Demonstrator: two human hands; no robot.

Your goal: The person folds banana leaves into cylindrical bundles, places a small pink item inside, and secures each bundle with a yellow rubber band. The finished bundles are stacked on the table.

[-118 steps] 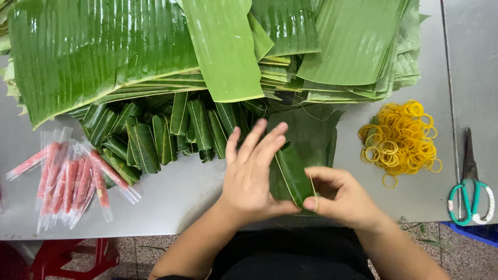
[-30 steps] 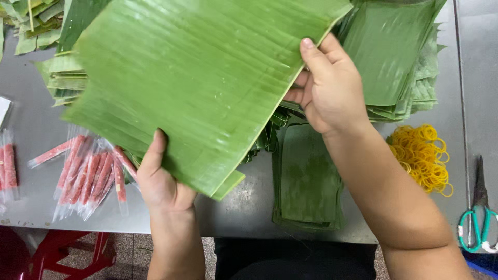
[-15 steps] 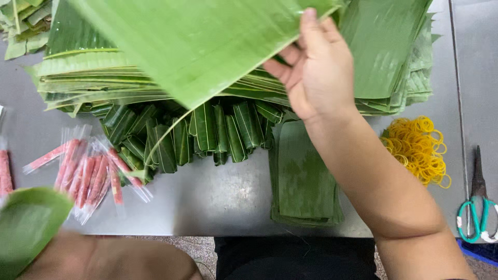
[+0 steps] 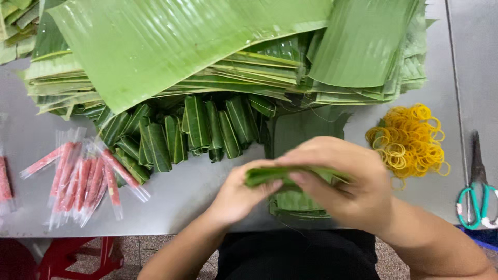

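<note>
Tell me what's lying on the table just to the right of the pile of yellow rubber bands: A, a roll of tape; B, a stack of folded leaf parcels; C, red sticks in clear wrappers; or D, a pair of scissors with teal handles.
D: the scissors with teal handles lie on the grey table right of the yellow rubber bands; the folded parcels and red sticks lie far to the left.

Left hand (image 4: 236, 197): grip closed on the near end of a folded leaf strip (image 4: 275, 175).
Right hand (image 4: 345, 181): fingers wrapped over the same strip, above a small leaf stack (image 4: 298, 202).
Worktop (image 4: 197, 192): grey.
Behind: wrapped leaf parcels (image 4: 181, 129), large banana leaves (image 4: 171, 41).
Left: red sticks in clear sleeves (image 4: 83, 176).
Right: yellow rubber bands (image 4: 410, 140), green-handled scissors (image 4: 474, 192).
</note>
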